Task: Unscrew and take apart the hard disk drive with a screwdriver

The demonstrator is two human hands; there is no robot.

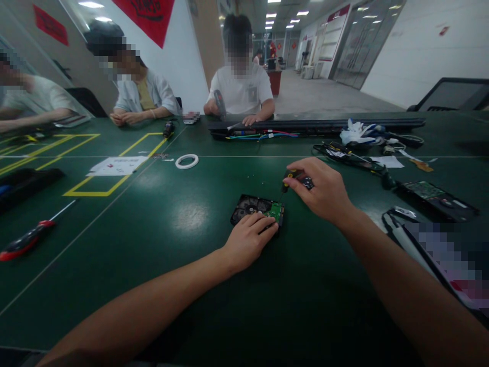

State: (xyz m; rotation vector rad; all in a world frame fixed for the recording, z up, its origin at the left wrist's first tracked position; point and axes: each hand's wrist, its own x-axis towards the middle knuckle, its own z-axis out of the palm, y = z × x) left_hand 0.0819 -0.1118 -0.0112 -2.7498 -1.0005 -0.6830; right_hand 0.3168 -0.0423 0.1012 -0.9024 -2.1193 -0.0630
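The right hand (321, 188) grips a screwdriver (289, 179) above a hard drive (254, 206).

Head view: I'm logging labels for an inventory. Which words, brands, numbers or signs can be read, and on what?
None can be quoted with confidence.
Large red banner: dark characters, cut off and blurred.
Smaller red banner: too blurred.
White sheet: print too small.
Chest badge: too small.
Hard drive: no readable marking.
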